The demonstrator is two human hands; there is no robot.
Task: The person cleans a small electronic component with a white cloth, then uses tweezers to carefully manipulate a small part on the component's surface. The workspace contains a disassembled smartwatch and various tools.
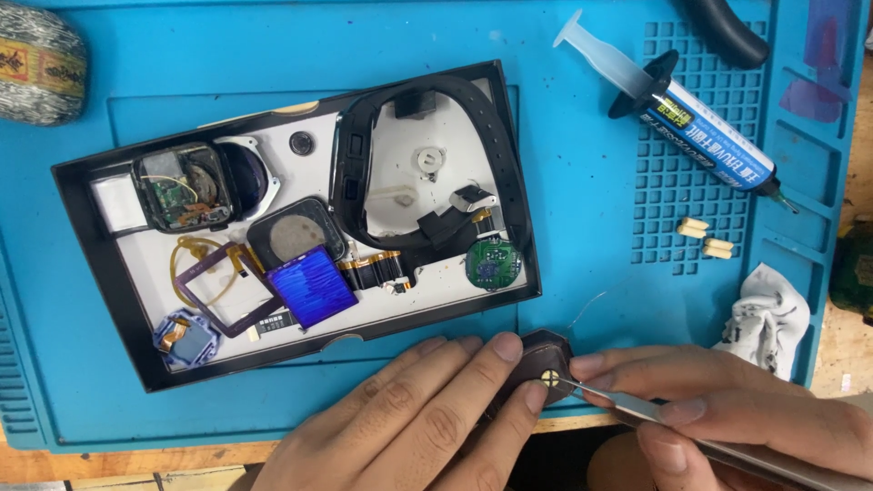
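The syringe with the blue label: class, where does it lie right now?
In the head view the syringe lies slanted at upper right on the blue mat, right of the black tray and above three small pale pieces.

A blue work mat [582, 273] covers a wooden bench [136, 459] under bright, even light.

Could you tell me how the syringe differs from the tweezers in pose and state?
The syringe lies untouched on the blue mat, far from both hands; the tweezers are held in the right hand. The syringe is thick plastic with a blue label; the tweezers are thin bare metal, tips on a small dark part steadied by the left hand. Both lie slanted.
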